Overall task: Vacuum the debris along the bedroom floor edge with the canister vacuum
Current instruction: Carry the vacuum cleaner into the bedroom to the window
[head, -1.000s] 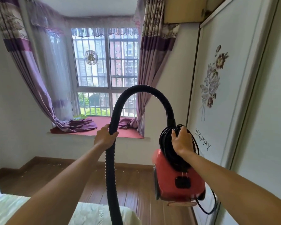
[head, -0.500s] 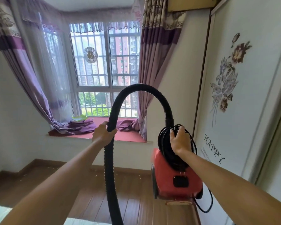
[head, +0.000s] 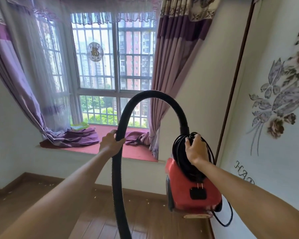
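Observation:
A red canister vacuum (head: 193, 190) hangs in the air at the right, carried by my right hand (head: 194, 149), which grips its top handle through the coiled black power cord (head: 179, 152). The black ribbed hose (head: 152, 95) arches up from the canister and drops down past the frame's bottom edge. My left hand (head: 110, 143) is closed around the hose on its left side. Pale debris specks (head: 95, 197) lie scattered on the wooden floor (head: 97, 225) near the baseboard (head: 33, 176). The hose's nozzle end is out of view.
A bay window sill (head: 138, 153) with a red mat and bunched purple curtains (head: 78, 137) lies straight ahead. A white wardrobe door (head: 274, 144) with a flower print runs close along the right. A white wall stands at the left.
The view has moved closer to the window and tilted upward; the bed corner at the bottom left has dropped out of sight. Both hands keep the same hold on hose and vacuum.

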{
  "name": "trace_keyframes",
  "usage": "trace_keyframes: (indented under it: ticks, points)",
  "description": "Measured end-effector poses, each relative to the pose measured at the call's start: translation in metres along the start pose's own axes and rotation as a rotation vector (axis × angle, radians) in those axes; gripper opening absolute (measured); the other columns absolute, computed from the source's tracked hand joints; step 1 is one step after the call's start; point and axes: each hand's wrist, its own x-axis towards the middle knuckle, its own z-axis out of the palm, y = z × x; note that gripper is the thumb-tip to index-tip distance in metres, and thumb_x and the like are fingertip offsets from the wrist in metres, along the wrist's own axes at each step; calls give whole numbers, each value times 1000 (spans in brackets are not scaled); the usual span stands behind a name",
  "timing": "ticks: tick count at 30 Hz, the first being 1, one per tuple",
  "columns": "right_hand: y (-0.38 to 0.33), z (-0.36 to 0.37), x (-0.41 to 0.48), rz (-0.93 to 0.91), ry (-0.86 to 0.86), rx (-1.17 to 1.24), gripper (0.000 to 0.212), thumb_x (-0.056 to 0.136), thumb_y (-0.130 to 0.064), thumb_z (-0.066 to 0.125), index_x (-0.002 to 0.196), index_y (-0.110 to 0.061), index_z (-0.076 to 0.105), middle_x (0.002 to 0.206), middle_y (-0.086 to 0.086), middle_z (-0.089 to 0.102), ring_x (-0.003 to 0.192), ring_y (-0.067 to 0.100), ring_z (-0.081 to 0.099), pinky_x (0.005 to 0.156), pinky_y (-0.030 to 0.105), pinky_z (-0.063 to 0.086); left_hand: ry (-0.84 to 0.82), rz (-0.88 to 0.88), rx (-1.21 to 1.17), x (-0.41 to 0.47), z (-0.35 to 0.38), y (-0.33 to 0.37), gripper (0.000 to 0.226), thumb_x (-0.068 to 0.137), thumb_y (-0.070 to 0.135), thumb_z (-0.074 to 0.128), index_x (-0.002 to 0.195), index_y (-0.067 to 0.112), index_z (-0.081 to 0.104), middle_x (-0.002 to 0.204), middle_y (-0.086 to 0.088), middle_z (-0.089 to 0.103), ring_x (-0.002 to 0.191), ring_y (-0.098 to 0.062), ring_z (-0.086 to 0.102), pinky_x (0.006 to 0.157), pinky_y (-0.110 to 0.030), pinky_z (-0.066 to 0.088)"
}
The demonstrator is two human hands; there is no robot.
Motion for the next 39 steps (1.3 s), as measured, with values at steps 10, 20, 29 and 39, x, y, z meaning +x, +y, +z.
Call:
trace_keyframes:
  ticks: [10,20,29,39]
  points:
    - [-26,72,99,-30,-21,44,41,99,-36,50,121,-1,45,112,26,63,104,44,61,86,48,52,42,-4,19,106,18,-11,50,92,29,67,137,14,51,123,-10,64,86,-20,53,74,-30,42]
    - [-54,184,196,-122,-121,103,36,98,-34,52,114,-1,48,109,25,64,102,43,61,82,44,49,163,-100,36,189,21,-48,45,88,33,70,128,16,59,115,-7,69,91,-21,62,77,-25,48]
    - [-106,311,285,-285,-345,130,43,100,-34,48,124,2,45,108,27,64,101,41,63,78,40,47,362,-311,87,277,25,-90,39,88,31,72,122,14,62,116,-10,69,109,-30,63,79,-26,39]
    - [-210,433,268,-486,-607,268,39,101,-30,49,123,1,43,96,23,66,89,40,64,70,40,50,621,-538,230,276,-50,-173,40,85,36,73,120,18,64,111,-9,71,104,-33,64,85,-35,51]
